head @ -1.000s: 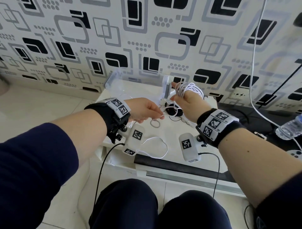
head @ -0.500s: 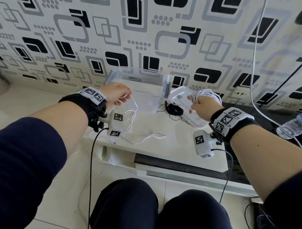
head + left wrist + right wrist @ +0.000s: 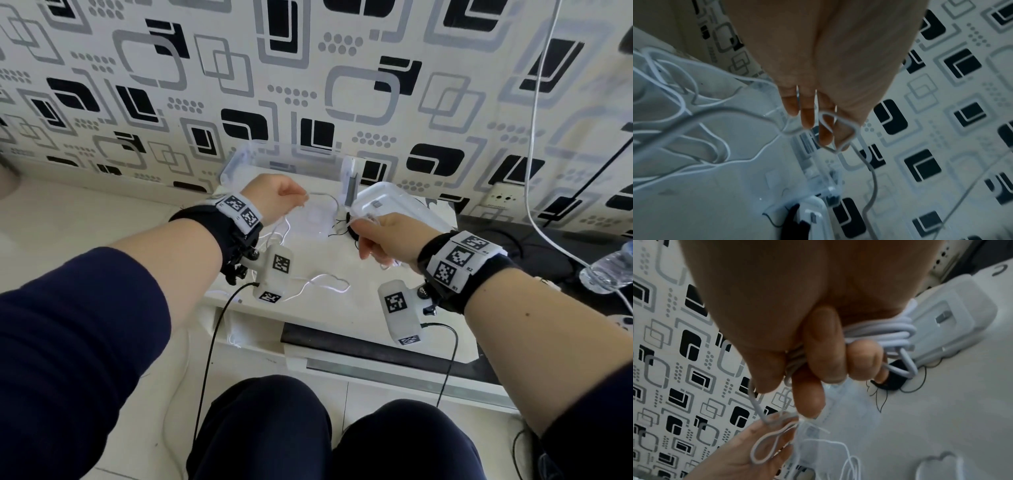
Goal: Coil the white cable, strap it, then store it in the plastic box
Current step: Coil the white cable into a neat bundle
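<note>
My right hand grips a coil of white cable in its fist above the white table. A thin stretch of the cable runs from it to my left hand, which pinches a small loop of cable at its fingertips. More slack cable lies on the table by my left wrist. The clear plastic box stands open against the wall, and its lid leans beside it. A black item, perhaps the strap, lies under my right hand.
A water bottle lies at the far right, and another white cord hangs down the patterned wall. A black strip runs along the table's front edge. My knees are just below it.
My left hand swung left from the table's middle, drawing cable out, and now holds a loop near the box. My right hand dropped lower and turned, with the coil still in its fist.
</note>
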